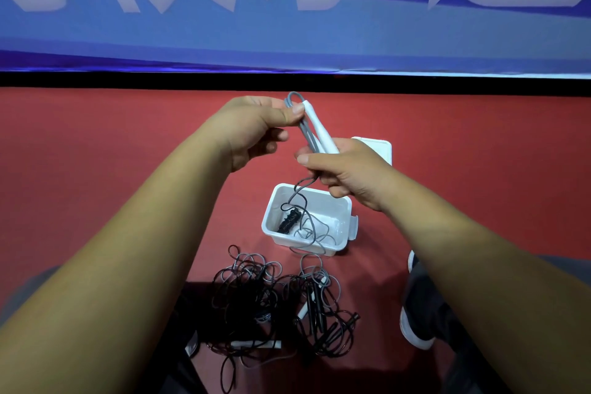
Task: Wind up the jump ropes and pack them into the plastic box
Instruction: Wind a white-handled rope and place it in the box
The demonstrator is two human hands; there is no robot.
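Observation:
My left hand (252, 129) pinches the top of a white jump-rope handle (320, 128) and a grey cord loop (295, 105) folded along it. My right hand (347, 174) grips the handle's lower end and the cord. The grey cord trails down into the open white plastic box (281, 201) on the red floor, where a wound black rope bundle (289, 221) lies. A tangled pile of black and grey jump ropes (281, 301) with white handles lies in front of the box.
The box's white lid (380, 145) lies behind my right hand. A shoe (414, 317) and a dark trouser leg sit at the right. A blue banner wall (287, 25) with a black base strip bounds the red floor at the far side.

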